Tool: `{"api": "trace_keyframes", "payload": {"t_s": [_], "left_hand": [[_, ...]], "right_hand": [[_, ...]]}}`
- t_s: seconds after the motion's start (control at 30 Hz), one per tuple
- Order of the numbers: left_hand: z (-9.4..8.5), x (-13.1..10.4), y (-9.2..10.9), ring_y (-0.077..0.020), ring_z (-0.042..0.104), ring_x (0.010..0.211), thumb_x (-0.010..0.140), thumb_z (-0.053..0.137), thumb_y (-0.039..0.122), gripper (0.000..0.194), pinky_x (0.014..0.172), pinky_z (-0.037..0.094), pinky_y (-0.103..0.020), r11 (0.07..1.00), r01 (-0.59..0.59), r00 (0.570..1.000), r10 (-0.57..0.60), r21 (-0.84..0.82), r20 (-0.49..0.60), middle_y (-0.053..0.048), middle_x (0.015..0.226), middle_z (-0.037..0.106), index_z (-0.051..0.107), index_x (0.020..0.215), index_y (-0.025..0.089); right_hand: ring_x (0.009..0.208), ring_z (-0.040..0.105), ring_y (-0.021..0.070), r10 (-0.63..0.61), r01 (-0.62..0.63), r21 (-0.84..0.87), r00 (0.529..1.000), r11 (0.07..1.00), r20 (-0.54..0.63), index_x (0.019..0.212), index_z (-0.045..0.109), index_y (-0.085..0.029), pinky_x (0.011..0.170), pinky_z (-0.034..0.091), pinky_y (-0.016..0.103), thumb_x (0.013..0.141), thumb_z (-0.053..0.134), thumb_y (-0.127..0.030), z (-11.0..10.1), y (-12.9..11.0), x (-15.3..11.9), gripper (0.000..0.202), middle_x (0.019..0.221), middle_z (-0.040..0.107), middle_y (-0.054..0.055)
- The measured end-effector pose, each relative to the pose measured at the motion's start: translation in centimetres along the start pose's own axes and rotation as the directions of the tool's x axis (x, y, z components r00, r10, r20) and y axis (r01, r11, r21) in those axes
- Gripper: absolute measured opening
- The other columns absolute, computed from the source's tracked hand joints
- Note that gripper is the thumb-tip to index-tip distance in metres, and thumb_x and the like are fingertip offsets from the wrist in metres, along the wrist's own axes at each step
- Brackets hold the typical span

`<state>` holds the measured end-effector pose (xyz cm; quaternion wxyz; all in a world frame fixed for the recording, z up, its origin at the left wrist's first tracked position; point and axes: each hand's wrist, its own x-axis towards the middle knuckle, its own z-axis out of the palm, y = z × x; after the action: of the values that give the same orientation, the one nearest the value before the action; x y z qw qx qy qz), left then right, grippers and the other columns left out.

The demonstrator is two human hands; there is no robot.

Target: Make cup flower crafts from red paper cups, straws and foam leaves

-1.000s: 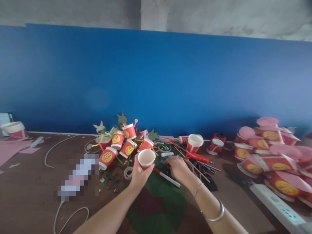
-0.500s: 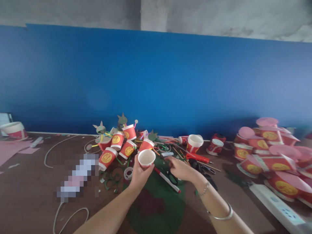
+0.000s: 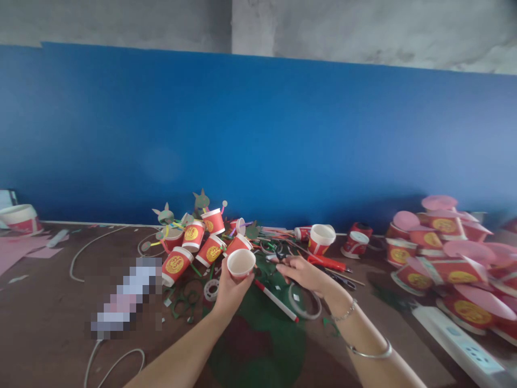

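A red and white paper cup (image 3: 241,264) is in my left hand (image 3: 231,293), which is closed round its side, its open mouth tilted towards me. To the right, my right hand (image 3: 304,275) reaches over the scattered supplies with its fingers bent together. Something dark shows at its fingertips beside a small white tube (image 3: 274,258), but the fingers hide what it is. A red-capped white marker (image 3: 278,302) lies between the hands, and a pale ring like a tape roll (image 3: 317,311) lies below the right wrist.
Behind my left hand lean several decorated red cups (image 3: 176,264). A red-handled tool (image 3: 329,262) and another cup (image 3: 322,240) stand beyond my right hand. Stacked cups with pink paper (image 3: 460,277) and a power strip (image 3: 460,339) occupy the right. A blue panel (image 3: 258,134) closes the back.
My right hand has shifted slightly, its pointing fingers now bent together. Black items near its wrist have gone from their spot, and the pale ring shows there. My left hand still holds the cup.
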<state>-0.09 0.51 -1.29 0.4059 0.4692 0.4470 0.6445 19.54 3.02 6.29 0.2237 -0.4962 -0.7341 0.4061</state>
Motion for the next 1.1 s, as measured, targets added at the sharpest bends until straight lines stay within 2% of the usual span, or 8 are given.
{"api": "trace_keyframes", "payload": {"t_s": [0.07, 0.13, 0.23, 0.33, 0.43, 0.5, 0.7, 1.1], "left_hand": [[0.0, 0.0, 0.0, -0.0167, 0.062, 0.088, 0.067, 0.069, 0.026, 0.049, 0.08, 0.048, -0.029, 1.0, -0.003, 1.0, 0.003, -0.009, 0.011, -0.005, 0.096, 0.061, 0.043, 0.107, 0.019], [0.0, 0.0, -0.1, -0.0168, 0.062, 0.087, 0.067, 0.069, 0.027, 0.05, 0.078, 0.049, -0.029, 1.0, -0.006, 1.0, 0.006, -0.022, 0.015, -0.005, 0.096, 0.061, 0.043, 0.108, 0.019], [0.0, 0.0, -0.3, -0.0163, 0.062, 0.086, 0.067, 0.069, 0.027, 0.049, 0.078, 0.049, -0.029, 1.0, -0.024, 1.0, 0.024, -0.007, 0.005, -0.005, 0.095, 0.061, 0.043, 0.107, 0.019], [0.0, -0.2, -0.2, -0.0165, 0.062, 0.084, 0.066, 0.069, 0.027, 0.048, 0.077, 0.049, -0.029, 0.999, -0.044, 0.999, 0.044, 0.009, 0.004, -0.005, 0.094, 0.062, 0.044, 0.107, 0.019], [0.0, -0.4, 0.1, -0.0173, 0.062, 0.083, 0.065, 0.07, 0.027, 0.049, 0.076, 0.05, -0.03, 0.998, -0.053, 0.999, 0.053, 0.013, 0.006, -0.005, 0.092, 0.062, 0.045, 0.107, 0.018], [0.0, -0.6, 0.4, -0.0176, 0.062, 0.083, 0.065, 0.07, 0.026, 0.05, 0.075, 0.05, -0.03, 0.998, -0.055, 0.998, 0.056, -0.016, 0.042, -0.005, 0.092, 0.062, 0.045, 0.107, 0.018], [0.2, -0.8, 0.5, -0.0172, 0.06, 0.088, 0.069, 0.067, 0.021, 0.048, 0.076, 0.05, -0.029, 0.994, -0.046, 0.988, 0.06, -0.1, 0.145, -0.005, 0.098, 0.059, 0.041, 0.109, 0.02], [0.1, -1.1, 0.2, -0.0229, 0.056, 0.1, 0.064, 0.069, 0.022, 0.059, 0.082, 0.049, -0.033, 0.985, -0.11, 0.962, 0.14, -0.135, 0.236, -0.01, 0.112, 0.054, 0.041, 0.116, 0.018]], "right_hand": [[0.052, 0.049, 0.012, 0.018, -0.018, 0.001, 0.996, 1.0, -0.086, 0.062, 0.055, -0.015, 0.053, 0.039, 0.024, 0.084, 0.043, -0.045, 0.3, 0.0, 0.2, 0.039, 0.052, 0.052, -0.001], [0.05, 0.048, 0.0117, 0.001, -0.012, -0.073, 0.99, 0.997, -0.141, 0.063, 0.056, -0.014, 0.05, 0.038, 0.023, 0.084, 0.044, -0.044, 0.6, 0.1, 0.4, 0.038, 0.05, 0.05, -0.002], [0.051, 0.05, 0.0128, -0.098, 0.04, -0.256, 0.97, 0.966, -0.221, 0.083, 0.064, -0.015, 0.051, 0.038, 0.024, 0.082, 0.049, -0.037, 0.9, -0.3, 0.1, 0.027, 0.054, 0.056, -0.001], [0.063, 0.057, 0.0156, -0.286, 0.171, -0.368, 0.915, 0.914, -0.285, 0.103, 0.063, -0.019, 0.06, 0.044, 0.026, 0.082, 0.048, -0.028, 1.3, -1.7, -0.7, 0.028, 0.072, 0.065, 0.003], [0.083, 0.06, 0.0172, -0.491, 0.358, -0.45, 0.843, 0.818, -0.222, 0.109, 0.061, -0.022, 0.077, 0.045, 0.03, 0.081, 0.047, -0.018, 1.9, -3.4, -1.7, 0.031, 0.094, 0.067, 0.005], [0.087, 0.06, 0.0174, -0.535, 0.402, -0.506, 0.832, 0.763, -0.147, 0.109, 0.061, -0.022, 0.082, 0.043, 0.031, 0.08, 0.046, -0.014, 2.3, -4.2, -2.2, 0.033, 0.095, 0.067, 0.005], [0.079, 0.059, 0.0171, -0.447, 0.325, -0.626, 0.894, 0.709, -0.041, 0.106, 0.063, -0.023, 0.078, 0.04, 0.03, 0.075, 0.048, -0.008, 3.3, -4.7, -2.6, 0.037, 0.085, 0.066, 0.004], [0.079, 0.056, 0.0173, -0.404, 0.271, -0.665, 0.913, 0.696, -0.051, 0.107, 0.061, -0.023, 0.07, 0.039, 0.026, 0.075, 0.045, -0.01, 4.1, -4.0, -2.3, 0.039, 0.085, 0.062, 0.004]]}}
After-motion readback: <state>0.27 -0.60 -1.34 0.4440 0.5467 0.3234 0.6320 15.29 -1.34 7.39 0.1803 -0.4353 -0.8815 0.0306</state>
